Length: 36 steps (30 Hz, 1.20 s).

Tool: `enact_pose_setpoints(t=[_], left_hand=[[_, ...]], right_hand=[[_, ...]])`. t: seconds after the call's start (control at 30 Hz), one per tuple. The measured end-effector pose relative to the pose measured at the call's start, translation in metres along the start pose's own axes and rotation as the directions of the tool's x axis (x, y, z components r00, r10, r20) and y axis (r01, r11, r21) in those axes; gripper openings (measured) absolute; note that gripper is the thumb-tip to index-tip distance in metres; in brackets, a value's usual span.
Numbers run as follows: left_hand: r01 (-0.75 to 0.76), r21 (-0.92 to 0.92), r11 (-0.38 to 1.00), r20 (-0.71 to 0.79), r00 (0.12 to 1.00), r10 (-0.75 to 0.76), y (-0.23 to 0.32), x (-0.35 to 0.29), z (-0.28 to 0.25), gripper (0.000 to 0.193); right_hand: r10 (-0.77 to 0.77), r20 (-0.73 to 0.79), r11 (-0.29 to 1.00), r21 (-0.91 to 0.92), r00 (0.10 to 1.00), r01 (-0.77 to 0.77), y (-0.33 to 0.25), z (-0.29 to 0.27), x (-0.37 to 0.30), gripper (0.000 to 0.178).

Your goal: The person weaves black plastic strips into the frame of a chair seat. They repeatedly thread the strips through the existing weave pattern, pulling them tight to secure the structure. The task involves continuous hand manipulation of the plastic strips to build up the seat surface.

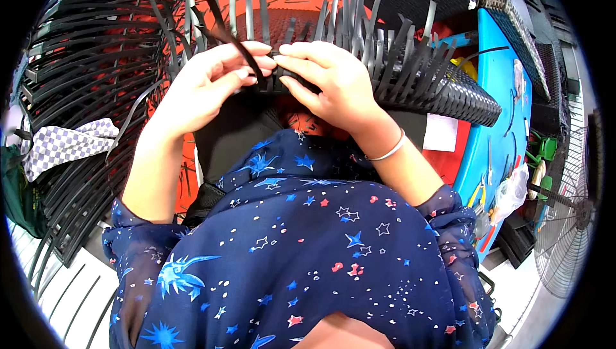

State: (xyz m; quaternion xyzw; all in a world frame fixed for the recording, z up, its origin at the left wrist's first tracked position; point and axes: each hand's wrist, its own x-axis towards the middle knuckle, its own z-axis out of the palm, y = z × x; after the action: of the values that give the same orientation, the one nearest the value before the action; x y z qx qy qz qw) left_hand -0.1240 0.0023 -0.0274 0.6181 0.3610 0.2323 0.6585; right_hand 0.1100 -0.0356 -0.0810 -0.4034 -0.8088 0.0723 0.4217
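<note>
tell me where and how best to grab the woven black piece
Probably pinch the right tip of the woven black piece, coming from the right: it narrows to a closed-looking edge beyond most loose upright strips, clear of the left hand and right hand.

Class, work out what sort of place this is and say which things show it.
Probably a weaving workshop: the left hand and right hand are at a black woven piece with loose strips sticking up, long black strips curve across the left, and a caged fan is at right.
</note>
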Motion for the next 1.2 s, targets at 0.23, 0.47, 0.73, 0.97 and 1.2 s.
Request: enact_pose_setpoints(t=[0.23, 0.47, 0.73, 0.97, 1.2], left_hand=[[0.144, 0.543, 0.827, -0.334, 0.941, 0.056, 0.007, 0.02, 0.02, 0.035], [-0.135, 0.671, 0.729, -0.282, 0.863, 0.42, -0.005, 0.023, 0.023, 0.014], [-0.28, 0.712, 0.644, -0.103, 0.865, 0.491, -0.001, 0.02, 0.024, 0.01], [-0.122, 0.128, 0.984, -0.123, 0.983, 0.138, -0.001, 0.023, 0.022, 0.022], [0.3, -0.509, 0.807, 0.022, 0.941, -0.336, 0.018, 0.039, 0.018, 0.035]], right_hand=[[-0.008, -0.003, 1.0, 0.014, 1.0, 0.008, -0.002, -0.001, 0.003, 0.029], [-0.018, 0.003, 0.998, 0.055, 1.0, 0.018, -0.001, 0.001, 0.002, 0.026], [0.013, 0.005, 0.998, 0.055, 1.0, -0.013, -0.006, -0.002, 0.004, 0.027], [0.074, 0.027, 0.992, 0.096, 0.997, -0.077, -0.012, -0.004, 0.008, 0.025], [0.05, 0.044, 0.996, 0.077, 0.998, -0.053, -0.014, -0.003, 0.007, 0.032]])
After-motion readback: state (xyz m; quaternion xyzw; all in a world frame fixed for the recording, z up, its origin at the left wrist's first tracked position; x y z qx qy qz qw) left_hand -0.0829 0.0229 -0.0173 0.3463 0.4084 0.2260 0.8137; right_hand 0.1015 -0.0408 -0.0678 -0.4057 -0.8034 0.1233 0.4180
